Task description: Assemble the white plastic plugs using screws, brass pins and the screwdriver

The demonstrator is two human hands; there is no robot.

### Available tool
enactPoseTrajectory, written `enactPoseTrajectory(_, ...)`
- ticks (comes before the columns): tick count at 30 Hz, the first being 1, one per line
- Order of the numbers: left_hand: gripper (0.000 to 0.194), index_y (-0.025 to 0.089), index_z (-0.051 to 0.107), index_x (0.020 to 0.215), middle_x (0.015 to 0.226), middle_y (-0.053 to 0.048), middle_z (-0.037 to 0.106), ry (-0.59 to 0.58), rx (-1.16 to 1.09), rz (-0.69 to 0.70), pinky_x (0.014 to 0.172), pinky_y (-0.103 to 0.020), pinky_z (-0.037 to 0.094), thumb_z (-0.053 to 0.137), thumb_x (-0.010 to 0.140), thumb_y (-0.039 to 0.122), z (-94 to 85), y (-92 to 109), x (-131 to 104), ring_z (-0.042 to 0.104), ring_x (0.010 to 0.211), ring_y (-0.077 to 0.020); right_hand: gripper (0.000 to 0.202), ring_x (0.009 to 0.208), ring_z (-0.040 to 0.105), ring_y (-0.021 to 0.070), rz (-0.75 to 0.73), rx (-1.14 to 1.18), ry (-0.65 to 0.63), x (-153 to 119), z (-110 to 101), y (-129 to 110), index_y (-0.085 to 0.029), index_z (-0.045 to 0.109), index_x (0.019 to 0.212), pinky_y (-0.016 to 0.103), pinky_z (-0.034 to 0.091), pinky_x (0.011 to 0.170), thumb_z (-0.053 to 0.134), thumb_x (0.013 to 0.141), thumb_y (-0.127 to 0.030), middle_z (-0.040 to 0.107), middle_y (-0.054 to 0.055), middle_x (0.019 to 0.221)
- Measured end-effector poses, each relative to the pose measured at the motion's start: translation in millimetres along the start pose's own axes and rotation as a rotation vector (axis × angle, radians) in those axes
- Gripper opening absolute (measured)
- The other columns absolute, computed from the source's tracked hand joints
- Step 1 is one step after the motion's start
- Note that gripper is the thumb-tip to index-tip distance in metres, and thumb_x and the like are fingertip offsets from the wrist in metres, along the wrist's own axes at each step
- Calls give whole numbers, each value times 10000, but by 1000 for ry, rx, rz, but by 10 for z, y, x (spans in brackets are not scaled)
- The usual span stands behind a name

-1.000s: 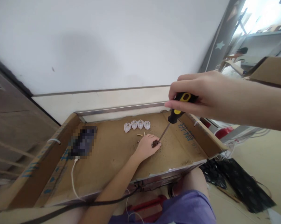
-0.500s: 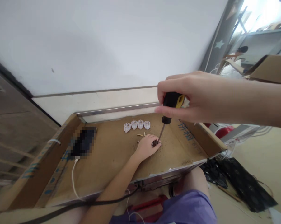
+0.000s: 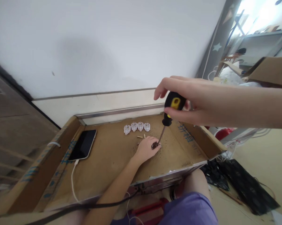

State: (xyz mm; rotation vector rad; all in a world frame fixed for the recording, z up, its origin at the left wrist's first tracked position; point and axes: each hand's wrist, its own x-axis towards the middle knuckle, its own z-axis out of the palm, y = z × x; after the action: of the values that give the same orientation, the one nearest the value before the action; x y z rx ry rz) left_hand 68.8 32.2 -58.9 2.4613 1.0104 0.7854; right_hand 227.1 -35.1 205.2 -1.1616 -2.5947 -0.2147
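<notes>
Can barely see the dark part (image 3: 155, 145) inside curled left fingers (image 3: 152, 139) gripping it; holding a black-and-yellow screwdriver (image 3: 171, 104), slanted toward seven o'clock, in loosely wrapped right fingers (image 3: 164, 85).

Screwdriver handle (image 3: 173, 104): black with yellow inlay (image 3: 175, 103); shaft (image 3: 161, 135): grey; four plug pieces (image 3: 134, 127): whitish; small metal pieces (image 3: 139, 137): brass-yellow; cardboard tray (image 3: 110, 175): brown, blue lettering (image 3: 185, 132); phone (image 3: 83, 144): black screen; cable (image 3: 72, 181): white; shorts (image 3: 190, 209): purple; wall (image 3: 136, 40): white.
</notes>
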Motion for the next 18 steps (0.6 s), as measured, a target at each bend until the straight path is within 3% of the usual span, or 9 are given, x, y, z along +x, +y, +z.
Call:
enactPoseTrajectory(3, 70, 205, 614, 795, 865, -5, 677, 9, -12, -4, 832, -326, 440, 569, 793, 259, -8, 0, -4, 586, 870, -178, 284, 503, 352, 37, -29, -60, 9, -31, 24, -13, -216, 473, 1064, 211, 266, 471, 512, 792, -289, 500, 35, 998)
enactPoseTrajectory(6, 69, 204, 620, 795, 868, -9, 678, 12, -12, -10, 832, -327, 440, 571, 790, 252, -13, -1, -8, 586, 870, -181, 227, 502, 341, 44, -38, -131, 51, -39, 40, -39, -201, 509, 986, 218, 246, 466, 472, 841, -372, 497, 36, 951)
enactPoseTrajectory(8, 72, 202, 624, 800, 875, -11, 678, 7, -12, -3, 829, -324, 439, 571, 791, 250, -11, -4, -10, 586, 870, -180, 224, 501, 352, 41, -32, -112, 59, -41, 42, -48, -210, 497, 1031, 217, 263, 480, 409, 879, -349, 496, 34, 967)
enactPoseTrajectory(12, 75, 205, 626, 808, 881, -4, 678, 17, -8, 1, 831, -315, 434, 565, 794, 246, 2, -12, -12, 586, 873, -173, 338, 469, 339, 22, 3, -34, -32, -56, 21, -30, -229, 421, 1164, 213, 265, 476, 452, 828, -258, 487, 39, 1053)
enactPoseTrajectory(16, 63, 203, 618, 802, 878, -4, 675, 18, -4, 5, 825, -311, 432, 566, 789, 236, 1, -12, -13, 582, 870, -174, 256, 495, 345, 23, 7, -96, -8, -73, 10, 0, -225, 493, 1067, 210, 270, 503, 444, 860, -368, 489, 25, 1009)
enactPoseTrajectory(18, 60, 203, 615, 804, 874, -3, 675, 13, -10, 7, 817, -308, 433, 565, 789, 233, -9, -5, -12, 580, 864, -173, 218, 504, 359, 19, -21, -78, 1, -83, 7, 7, -222, 505, 1034, 209, 286, 510, 429, 865, -336, 484, 19, 999)
